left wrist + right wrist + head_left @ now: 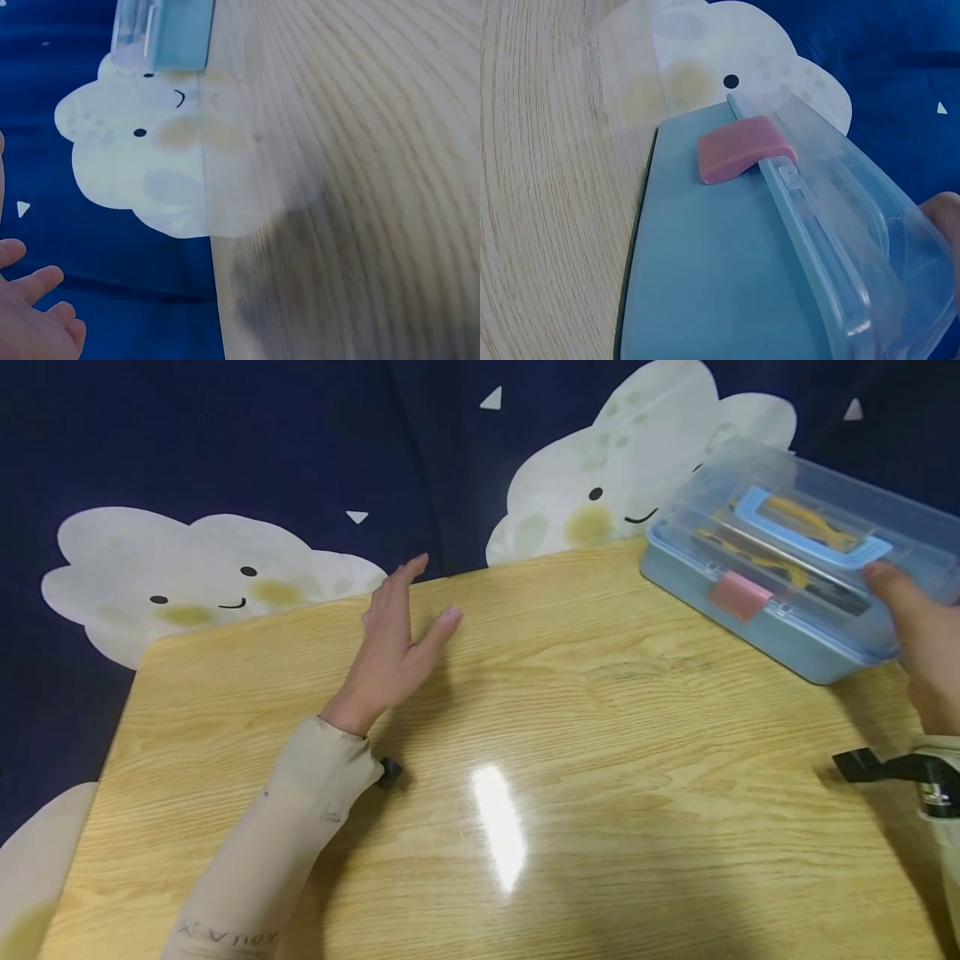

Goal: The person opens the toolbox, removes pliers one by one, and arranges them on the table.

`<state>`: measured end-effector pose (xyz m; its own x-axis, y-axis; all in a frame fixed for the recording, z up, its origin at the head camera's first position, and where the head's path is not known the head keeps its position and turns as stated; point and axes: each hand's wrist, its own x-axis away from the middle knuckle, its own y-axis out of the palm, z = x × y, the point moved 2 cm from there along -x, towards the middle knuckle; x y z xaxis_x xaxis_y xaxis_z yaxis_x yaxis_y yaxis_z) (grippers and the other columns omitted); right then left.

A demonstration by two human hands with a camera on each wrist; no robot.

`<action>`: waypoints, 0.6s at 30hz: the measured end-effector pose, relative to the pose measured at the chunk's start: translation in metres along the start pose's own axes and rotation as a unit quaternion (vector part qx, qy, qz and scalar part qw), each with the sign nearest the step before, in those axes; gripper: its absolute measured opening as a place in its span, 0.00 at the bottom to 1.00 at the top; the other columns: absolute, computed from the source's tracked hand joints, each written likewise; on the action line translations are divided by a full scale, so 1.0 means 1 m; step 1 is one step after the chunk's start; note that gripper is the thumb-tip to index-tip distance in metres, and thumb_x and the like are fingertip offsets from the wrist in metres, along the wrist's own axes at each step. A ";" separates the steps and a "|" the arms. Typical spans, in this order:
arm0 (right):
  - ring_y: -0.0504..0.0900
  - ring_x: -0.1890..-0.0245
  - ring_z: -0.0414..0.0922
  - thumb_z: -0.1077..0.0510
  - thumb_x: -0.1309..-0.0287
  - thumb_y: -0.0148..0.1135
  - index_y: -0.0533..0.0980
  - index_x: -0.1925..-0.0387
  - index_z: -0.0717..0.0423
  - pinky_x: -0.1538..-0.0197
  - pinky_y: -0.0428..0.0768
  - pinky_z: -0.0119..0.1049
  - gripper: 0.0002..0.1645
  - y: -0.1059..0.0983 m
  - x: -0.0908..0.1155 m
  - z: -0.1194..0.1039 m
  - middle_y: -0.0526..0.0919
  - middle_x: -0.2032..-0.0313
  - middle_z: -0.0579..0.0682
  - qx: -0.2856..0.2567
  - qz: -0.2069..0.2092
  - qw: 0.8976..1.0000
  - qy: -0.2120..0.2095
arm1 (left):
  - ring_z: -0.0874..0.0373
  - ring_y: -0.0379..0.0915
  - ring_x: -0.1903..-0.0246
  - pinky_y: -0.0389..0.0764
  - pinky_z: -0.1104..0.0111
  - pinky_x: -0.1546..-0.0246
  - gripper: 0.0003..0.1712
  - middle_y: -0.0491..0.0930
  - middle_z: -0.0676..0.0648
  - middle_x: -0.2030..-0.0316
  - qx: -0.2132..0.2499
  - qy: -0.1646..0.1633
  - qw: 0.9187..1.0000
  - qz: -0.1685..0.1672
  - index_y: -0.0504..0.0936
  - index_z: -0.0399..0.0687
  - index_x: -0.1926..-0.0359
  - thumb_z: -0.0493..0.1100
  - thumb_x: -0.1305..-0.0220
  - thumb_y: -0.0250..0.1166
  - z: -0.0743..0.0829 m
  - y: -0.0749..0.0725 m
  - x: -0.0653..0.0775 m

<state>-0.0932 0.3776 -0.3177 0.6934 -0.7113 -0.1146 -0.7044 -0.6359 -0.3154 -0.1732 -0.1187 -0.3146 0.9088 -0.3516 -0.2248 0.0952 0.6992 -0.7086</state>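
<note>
A light-blue plastic storage box [765,639] with a clear lid stands at the back right of the table, set at an angle. Its pink latch [741,596] is down over the front edge, and a blue handle [847,553] lies flat on the lid. Yellow and dark items show through the lid. My right hand [930,647] holds the box's right end, thumb on the lid near the handle; its other fingers are hidden. Over the left half of the table is my left hand [393,647], holding nothing, with thumb and fingers apart.
The wood-grain table [600,793] runs back to a dark blue cloth [300,435] printed with white clouds. A bright light reflection lies on the tabletop in the middle. Black straps circle the wrists.
</note>
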 end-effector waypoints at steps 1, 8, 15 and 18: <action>0.61 0.27 0.33 0.60 0.34 0.62 0.57 0.22 0.34 0.19 0.53 0.25 0.45 0.000 0.000 0.000 0.64 0.27 0.36 -0.012 -0.001 1.000 0.001 | 0.52 0.44 0.18 0.48 0.38 0.21 0.45 0.54 0.50 0.19 0.004 0.001 1.000 -0.001 0.51 0.55 0.18 0.67 0.25 0.53 0.001 0.001 -0.002; 0.58 0.24 0.33 0.60 0.33 0.60 0.54 0.20 0.35 0.17 0.50 0.27 0.46 0.000 0.002 -0.003 0.61 0.23 0.36 0.027 0.006 0.999 -0.023 | 0.53 0.50 0.20 0.53 0.47 0.19 0.43 0.59 0.48 0.21 0.027 0.009 1.000 -0.005 0.53 0.52 0.19 0.65 0.24 0.52 0.009 0.011 -0.016; 0.50 0.21 0.32 0.60 0.34 0.61 0.49 0.18 0.39 0.20 0.45 0.17 0.50 -0.001 0.002 -0.008 0.54 0.19 0.37 0.035 -0.001 0.998 -0.061 | 0.53 0.51 0.22 0.57 0.52 0.19 0.41 0.60 0.48 0.22 0.034 0.013 0.999 -0.019 0.54 0.52 0.19 0.64 0.24 0.53 0.019 0.022 -0.028; 0.56 0.22 0.33 0.62 0.36 0.62 0.54 0.20 0.39 0.20 0.51 0.18 0.48 -0.001 0.001 -0.005 0.60 0.21 0.38 -0.010 -0.009 0.999 -0.043 | 0.54 0.52 0.22 0.57 0.54 0.19 0.41 0.60 0.48 0.22 0.039 0.010 0.999 -0.022 0.54 0.53 0.19 0.63 0.23 0.53 0.023 0.027 -0.033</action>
<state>-0.0927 0.3762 -0.3125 0.7157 -0.6723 -0.1894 -0.6942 -0.6548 -0.2990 -0.1908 -0.0737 -0.3110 0.8944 -0.3954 -0.2089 0.1672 0.7290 -0.6638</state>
